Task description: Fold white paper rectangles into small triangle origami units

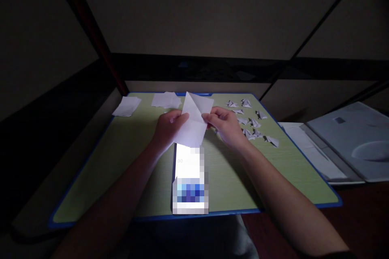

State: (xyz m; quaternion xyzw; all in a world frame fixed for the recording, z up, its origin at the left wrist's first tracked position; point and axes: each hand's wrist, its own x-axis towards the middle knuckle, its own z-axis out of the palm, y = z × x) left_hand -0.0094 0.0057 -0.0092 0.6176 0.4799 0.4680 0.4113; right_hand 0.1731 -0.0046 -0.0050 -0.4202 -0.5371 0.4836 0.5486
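Note:
Both of my hands hold one white sheet of paper (pixel 194 123) up over the middle of a green board with a blue rim (pixel 100 158). My left hand (pixel 168 127) pinches the sheet's left edge and my right hand (pixel 223 123) pinches its right edge. The sheet has a folded, pointed top corner. Below the sheet a lit phone screen (pixel 190 182) lies on the board between my forearms.
Several small folded paper pieces (pixel 252 123) lie on the board's right side. Flat white sheets (pixel 127 106) and a further stack (pixel 165 100) lie at its far left. Grey folders or books (pixel 343 145) rest on the table to the right. The room is dim.

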